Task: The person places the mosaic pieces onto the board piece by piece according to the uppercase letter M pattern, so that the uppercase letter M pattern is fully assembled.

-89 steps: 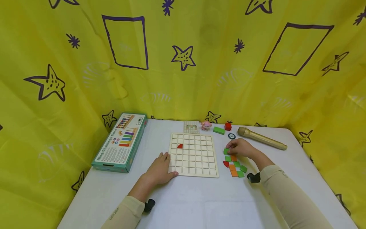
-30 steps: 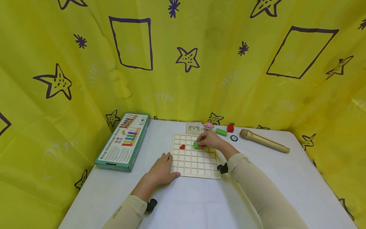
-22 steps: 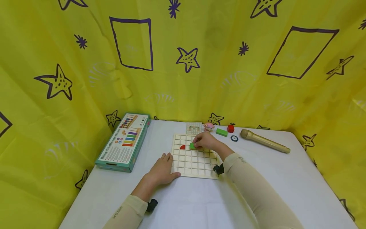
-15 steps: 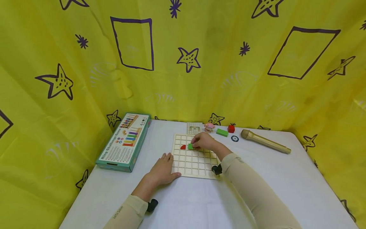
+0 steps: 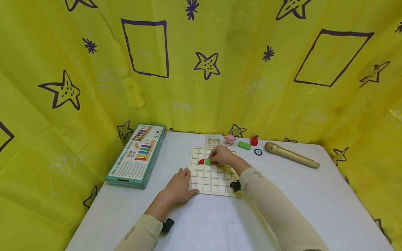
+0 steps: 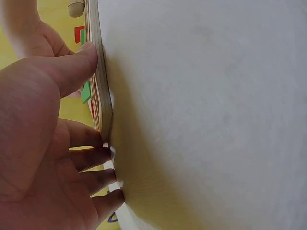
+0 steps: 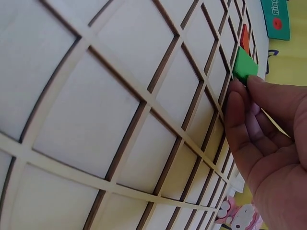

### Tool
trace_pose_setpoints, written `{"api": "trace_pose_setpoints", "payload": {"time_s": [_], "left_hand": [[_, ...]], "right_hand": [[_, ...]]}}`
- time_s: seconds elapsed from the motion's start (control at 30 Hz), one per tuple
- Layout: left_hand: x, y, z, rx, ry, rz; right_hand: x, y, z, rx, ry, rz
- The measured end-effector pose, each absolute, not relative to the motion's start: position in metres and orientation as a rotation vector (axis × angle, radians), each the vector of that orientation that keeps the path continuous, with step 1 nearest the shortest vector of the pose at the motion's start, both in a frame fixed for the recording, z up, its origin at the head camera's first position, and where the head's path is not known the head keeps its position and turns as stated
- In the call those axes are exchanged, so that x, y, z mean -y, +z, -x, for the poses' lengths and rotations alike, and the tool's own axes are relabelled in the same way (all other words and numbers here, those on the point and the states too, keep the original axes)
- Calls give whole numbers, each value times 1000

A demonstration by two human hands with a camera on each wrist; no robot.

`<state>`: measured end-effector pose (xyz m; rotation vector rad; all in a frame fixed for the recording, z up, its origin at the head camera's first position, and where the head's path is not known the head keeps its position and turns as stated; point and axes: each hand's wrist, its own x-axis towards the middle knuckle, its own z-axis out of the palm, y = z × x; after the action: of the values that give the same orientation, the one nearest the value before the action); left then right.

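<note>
A wooden grid board [image 5: 204, 181] lies on the table with a red quarter-circle tile [image 5: 201, 161] in one of its upper-left squares. Directly right of that tile, my right hand [image 5: 222, 156] holds a green square tile [image 5: 207, 161] by its edge between thumb and fingers. The right wrist view shows this green tile [image 7: 244, 66] low over the grid, close to the red piece [image 7: 244, 37]. My left hand [image 5: 178, 185] rests at the board's lower-left corner, fingers along the left side and thumb [image 6: 79, 67] on the near edge.
Behind the board are a pattern card [image 5: 214, 140], a pink figurine [image 5: 230, 139], a green block [image 5: 244, 145] and a red cube [image 5: 254, 141]. A round chip [image 5: 258, 152] and gold microphone [image 5: 292, 155] lie right. A game box [image 5: 136, 157] is at left. My right sleeve hides the loose tiles.
My right hand has carried a green tile from the pile on the right to the board, then leftward and down beside the red tile. My left hand has stayed at the board's corner.
</note>
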<state>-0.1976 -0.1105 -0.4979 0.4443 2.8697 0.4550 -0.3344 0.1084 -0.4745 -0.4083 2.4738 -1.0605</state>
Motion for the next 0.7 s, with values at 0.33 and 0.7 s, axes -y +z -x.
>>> {"api": "trace_pose_setpoints", "payload": {"time_s": [0.33,0.7], "left_hand": [[109,-500,198,-2867,441,-440],[109,-498,197,-2858,438,-423]], "right_hand": [[-105,-474,331,-2562,-946,436],[-104,-478,332,-2589,-921,453]]}}
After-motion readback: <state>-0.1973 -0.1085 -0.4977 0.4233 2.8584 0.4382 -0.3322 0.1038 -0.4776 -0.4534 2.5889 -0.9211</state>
